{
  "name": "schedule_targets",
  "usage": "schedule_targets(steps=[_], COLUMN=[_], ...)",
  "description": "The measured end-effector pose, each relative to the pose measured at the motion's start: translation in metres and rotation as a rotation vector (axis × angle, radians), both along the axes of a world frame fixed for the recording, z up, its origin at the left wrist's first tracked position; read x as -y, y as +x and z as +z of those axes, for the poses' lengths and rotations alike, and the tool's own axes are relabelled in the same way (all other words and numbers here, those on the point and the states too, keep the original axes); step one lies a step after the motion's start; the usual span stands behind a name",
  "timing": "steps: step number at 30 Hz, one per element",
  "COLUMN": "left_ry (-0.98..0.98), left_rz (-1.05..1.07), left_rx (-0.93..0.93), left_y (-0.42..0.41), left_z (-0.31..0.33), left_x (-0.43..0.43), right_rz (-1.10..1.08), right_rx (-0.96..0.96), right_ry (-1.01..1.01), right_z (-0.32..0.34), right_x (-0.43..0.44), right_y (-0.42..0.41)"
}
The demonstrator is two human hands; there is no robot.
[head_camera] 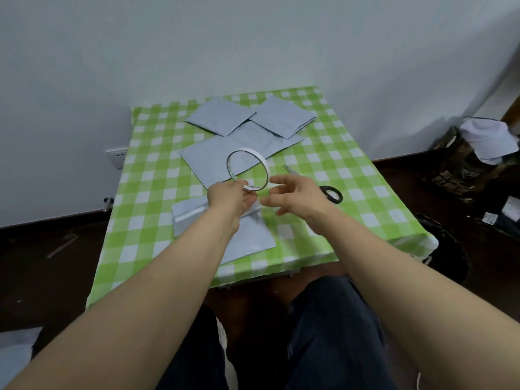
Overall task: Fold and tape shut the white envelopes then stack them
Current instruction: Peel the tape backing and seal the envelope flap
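A socket (121, 158) sits low on the wall at far left. Beside it stands the bench (157, 175), covered in a green-and-white check cloth.

On the bench's near left lies the near envelope (253, 235), flat, with a white strip along its left end; the left forearm crosses over it. The left hand (229, 197) is raised above this envelope, and its fingers (247, 192) pinch the lower rim of the tape (265, 168). The tape is a thin white ring held upright in the air, clear of the bench.

Behind the tape the big envelope (208, 161) lies flat at mid-bench. Farther back are the back-left envelope (219, 116) and the back-right envelope (282, 116), both overlapping the big envelope's far edge.

The right hand (298, 195) hovers just beside the tape on its right. Its fingers are spread and relaxed and hold nothing; whether the thumb touches the ring cannot be told.

The scissors (333, 194) lie on the cloth just behind the right hand, which covers part of them; one black handle loop shows. On the dark floor at far right stands a dark bin (461, 161) with white material on top.
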State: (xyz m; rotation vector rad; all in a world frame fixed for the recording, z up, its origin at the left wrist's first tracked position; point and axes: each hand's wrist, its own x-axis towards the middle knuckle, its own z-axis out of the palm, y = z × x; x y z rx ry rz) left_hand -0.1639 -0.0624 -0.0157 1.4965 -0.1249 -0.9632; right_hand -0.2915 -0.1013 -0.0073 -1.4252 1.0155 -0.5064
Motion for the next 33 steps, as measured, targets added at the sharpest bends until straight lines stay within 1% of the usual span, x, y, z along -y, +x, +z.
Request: schedule_targets(steps=[1,3,6,7,9,10,11,13,14,16,17,18,20,22,26,30,33], left_ry=[0.001,-0.010,-0.011,-0.005,0.046,0.082,0.119,0.204,0.232,0.253,0.256,0.249,0.251,0.251,0.251,0.238,0.219], left_rz=[-0.010,-0.044,-0.090,-0.094,-0.103,-0.124,-0.153,-0.216,-0.243,-0.295,-0.318,-0.339,-0.386,-0.424,-0.462,-0.457,-0.433], left_rx=[0.020,0.053,0.109,0.153,0.361,0.485,0.598,0.781,0.848,0.960,1.000,1.036,1.096,1.144,1.181,1.172,1.131], left_y=[-0.001,-0.004,-0.001,0.002,0.012,0.017,0.021,0.023,0.024,0.026,0.027,0.028,0.029,0.029,0.029,0.032,0.033], left_z=[0.001,0.004,0.011,0.011,0.005,0.001,-0.003,-0.009,-0.012,-0.015,-0.017,-0.019,-0.022,-0.024,-0.028,-0.030,-0.029], left_x=[0.001,0.002,0.000,-0.002,-0.009,-0.014,-0.019,-0.029,-0.034,-0.039,-0.041,-0.043,-0.045,-0.048,-0.050,-0.050,-0.049], right_rz=[-0.017,-0.139,-0.370,-0.416,-0.481,-0.504,-0.522,-0.570,-0.614,-0.679,-0.654,-0.576,-0.346,-0.201,-0.121,-0.104,-0.096], right_rx=[0.054,0.164,0.227,0.230,0.238,0.202,0.123,-0.094,-0.161,-0.166,-0.142,-0.140,-0.191,-0.235,-0.284,-0.254,-0.187], right_ry=[-0.016,-0.023,0.059,0.088,0.159,0.195,0.206,0.160,0.099,-0.012,-0.047,-0.063,-0.049,-0.012,0.018,-0.025,-0.027], right_z=[0.000,0.001,-0.002,-0.004,-0.005,-0.005,-0.006,-0.013,-0.018,-0.027,-0.031,-0.034,-0.034,-0.032,-0.028,-0.027,-0.027], right_x=[-0.002,-0.001,0.016,0.023,0.037,0.041,0.045,0.050,0.049,0.042,0.037,0.032,0.021,0.015,0.015,0.016,0.017], right_y=[0.005,0.011,0.008,0.005,-0.004,-0.010,-0.014,-0.017,-0.016,-0.010,-0.006,0.000,0.012,0.025,0.046,0.054,0.052])
